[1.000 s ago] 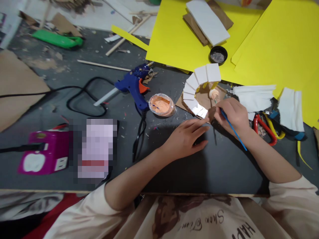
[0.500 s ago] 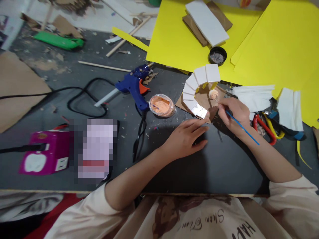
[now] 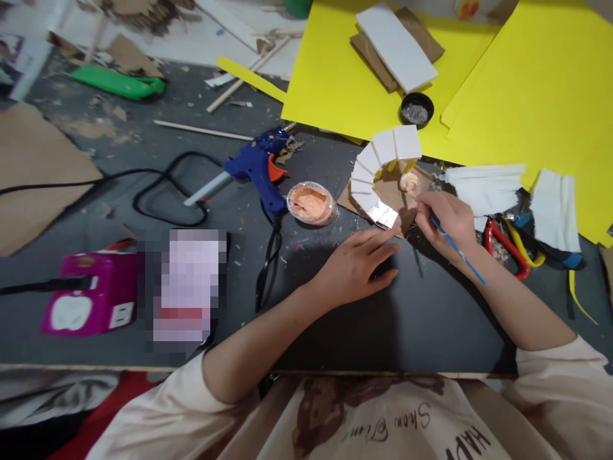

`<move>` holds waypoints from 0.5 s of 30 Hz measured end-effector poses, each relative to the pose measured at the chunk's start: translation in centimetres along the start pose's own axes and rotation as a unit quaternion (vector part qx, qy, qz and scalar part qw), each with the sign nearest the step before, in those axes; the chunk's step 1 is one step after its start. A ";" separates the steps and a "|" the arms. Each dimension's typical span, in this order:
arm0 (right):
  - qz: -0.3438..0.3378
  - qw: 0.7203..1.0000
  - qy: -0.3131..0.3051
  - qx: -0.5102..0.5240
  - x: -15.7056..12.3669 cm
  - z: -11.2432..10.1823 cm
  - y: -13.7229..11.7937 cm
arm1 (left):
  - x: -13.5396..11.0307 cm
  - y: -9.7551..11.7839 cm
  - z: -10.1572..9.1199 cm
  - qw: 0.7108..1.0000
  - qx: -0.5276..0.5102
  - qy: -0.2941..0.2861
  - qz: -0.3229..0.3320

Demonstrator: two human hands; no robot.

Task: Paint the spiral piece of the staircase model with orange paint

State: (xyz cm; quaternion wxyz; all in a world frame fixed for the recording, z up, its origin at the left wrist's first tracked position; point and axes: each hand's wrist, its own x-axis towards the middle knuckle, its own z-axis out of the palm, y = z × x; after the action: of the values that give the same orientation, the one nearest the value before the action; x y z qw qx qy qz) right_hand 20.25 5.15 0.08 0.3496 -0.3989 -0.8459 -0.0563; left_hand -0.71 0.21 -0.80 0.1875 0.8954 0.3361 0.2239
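My right hand (image 3: 445, 223) pinches a thin paintbrush with a blue handle (image 3: 458, 249). The brush's tip is by a small round peach-coloured piece (image 3: 410, 183) on a brown cardboard base (image 3: 352, 199). Curving round that piece is a model spiral staircase (image 3: 371, 163) with white steps and yellow supports. My left hand (image 3: 357, 265) has its fingers stretched out, the fingertips at the lowest step and the base's near edge. A small open tub of peach paint (image 3: 312, 204) stands left of the base.
A blue glue gun (image 3: 258, 166) with its cord lies left of the tub. Yellow sheets (image 3: 527, 83) cover the back right, bearing a black cap (image 3: 416, 110). Red- and yellow-handled tools (image 3: 502, 246) lie by my right forearm. A phone (image 3: 189, 287) and a purple box (image 3: 90, 291) are at left.
My right hand and the paintbrush have shifted slightly left and down, and the brush handle is tilted a little more steeply. My left hand stays at the base.
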 end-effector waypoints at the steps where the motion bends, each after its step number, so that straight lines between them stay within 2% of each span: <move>1: 0.000 1.000 0.003 -0.002 0.0 0.0 0.0 | 0.0 0.0 0.0 1.000 0.000 -0.001 -0.001; 15: -0.027 0.998 -0.014 -0.059 0.4 0.1 -0.2 | 0.0 -0.1 0.0 1.000 0.004 0.003 0.003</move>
State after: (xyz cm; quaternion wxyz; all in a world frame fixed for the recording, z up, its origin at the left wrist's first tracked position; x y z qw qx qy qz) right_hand 19.86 5.26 0.28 0.3123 -0.3968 -0.8562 -0.1094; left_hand -0.75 0.28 -0.89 0.1824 0.8966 0.3344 0.2256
